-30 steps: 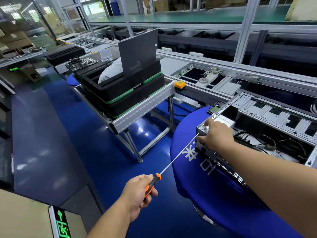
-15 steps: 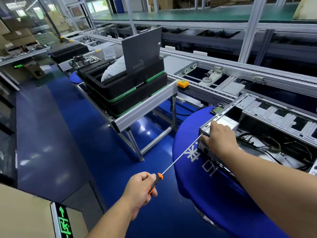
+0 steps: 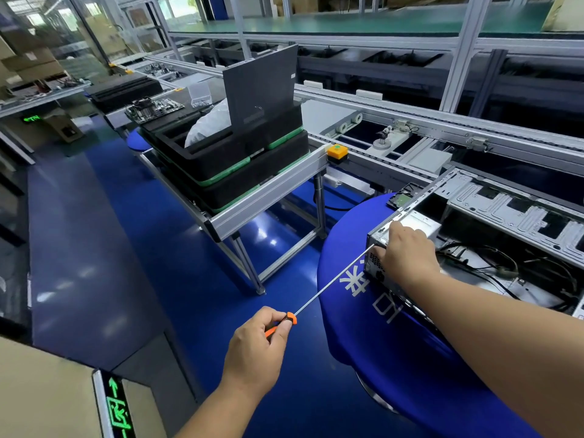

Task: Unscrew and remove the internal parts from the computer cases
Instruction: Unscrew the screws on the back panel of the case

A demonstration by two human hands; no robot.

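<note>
On blue-draped surface (image 3: 363, 311), open case (image 3: 493, 222): left hand (image 3: 256, 349) grips screwdriver (image 3: 328, 282), tip at rear corner; right hand (image 3: 407, 254) curls over that corner. Sheet metal looks stiff, sharp-edged; hold by frame.

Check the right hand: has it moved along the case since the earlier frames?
No. The right hand stays on the same end corner of the computer case, at the screwdriver tip; only the camera shifted.

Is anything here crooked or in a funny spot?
Yes. A flat dark panel stands upright, leaning a bit, in the stacked black trays, beside a crumpled white bag. Loose black cables sprawl inside the open computer case.
</note>
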